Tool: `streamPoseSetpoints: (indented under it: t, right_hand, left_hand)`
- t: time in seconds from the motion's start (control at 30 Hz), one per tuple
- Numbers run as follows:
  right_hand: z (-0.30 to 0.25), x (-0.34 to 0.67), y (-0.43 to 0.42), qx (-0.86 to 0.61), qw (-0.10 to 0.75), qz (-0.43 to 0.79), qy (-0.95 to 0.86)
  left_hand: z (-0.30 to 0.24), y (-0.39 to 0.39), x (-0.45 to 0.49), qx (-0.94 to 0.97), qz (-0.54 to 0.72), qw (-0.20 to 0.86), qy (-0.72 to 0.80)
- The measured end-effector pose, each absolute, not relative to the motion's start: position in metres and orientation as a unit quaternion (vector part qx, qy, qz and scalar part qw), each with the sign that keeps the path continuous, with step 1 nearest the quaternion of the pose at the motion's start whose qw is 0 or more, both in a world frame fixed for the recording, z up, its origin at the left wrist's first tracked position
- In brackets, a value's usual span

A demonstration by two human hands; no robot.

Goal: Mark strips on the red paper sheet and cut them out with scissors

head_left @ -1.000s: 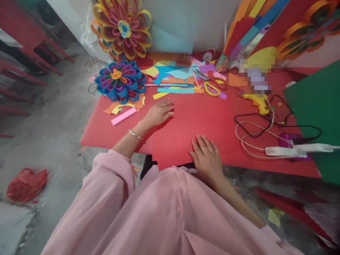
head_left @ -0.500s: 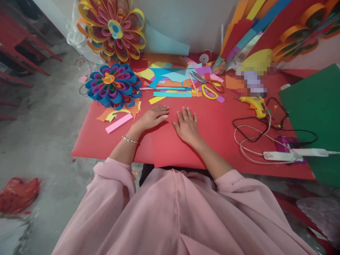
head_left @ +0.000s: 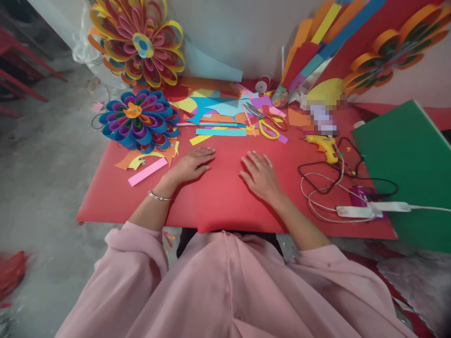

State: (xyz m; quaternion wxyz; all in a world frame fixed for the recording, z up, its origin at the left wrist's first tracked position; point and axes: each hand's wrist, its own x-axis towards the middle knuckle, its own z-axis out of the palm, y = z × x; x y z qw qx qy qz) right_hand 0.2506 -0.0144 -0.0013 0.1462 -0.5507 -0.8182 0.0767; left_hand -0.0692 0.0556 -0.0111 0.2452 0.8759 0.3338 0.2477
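My left hand [head_left: 192, 165] lies flat, fingers stretched out, on a red sheet [head_left: 225, 202] spread over the red tabletop. Opposite it, my right hand [head_left: 261, 175] rests palm down with fingers spread, holding nothing. Beyond the hands lie a light blue paper strip [head_left: 221, 132] and yellow- and red-handled scissors [head_left: 268, 129]. A pink strip [head_left: 148, 172] sits left of my left hand, below a blue and purple paper flower [head_left: 141, 123]. Right of my right hand is a yellow glue gun [head_left: 326, 147].
A larger yellow and pink paper flower [head_left: 143, 44] stands at the back left. Cables run to a white power strip [head_left: 355, 210] on the right, beside a green board [head_left: 408, 173]. Coloured paper strips [head_left: 317, 42] stand upright at the back right.
My hands have moved farther apart, the right one shifting rightward over the red sheet. The whole view has shifted slightly; the objects on the table keep their places.
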Motion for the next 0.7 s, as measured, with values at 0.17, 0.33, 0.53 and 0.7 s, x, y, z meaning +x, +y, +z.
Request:
streamPoseSetpoints:
  t: [0.17, 0.33, 0.53, 0.7]
  right_hand:
    - [-0.015, 0.275, -0.065, -0.646, 0.143, 0.032, -0.750]
    - [-0.003, 0.238, -0.095, -0.633, 0.098, 0.035, -0.767]
    - [0.012, 0.268, -0.055, -0.604, 0.092, 0.036, -0.791]
    - [-0.001, 0.279, -0.048, -0.621, 0.140, -0.008, -0.771]
  left_hand:
    - [-0.010, 0.055, -0.075, 0.882, 0.232, 0.223, 0.345]
    - [-0.005, 0.043, -0.093, 0.869, 0.229, 0.179, 0.400]
    - [-0.002, 0.026, -0.073, 0.875, 0.223, 0.119, 0.414]
    - [-0.003, 0.017, -0.061, 0.899, 0.199, 0.135, 0.366]
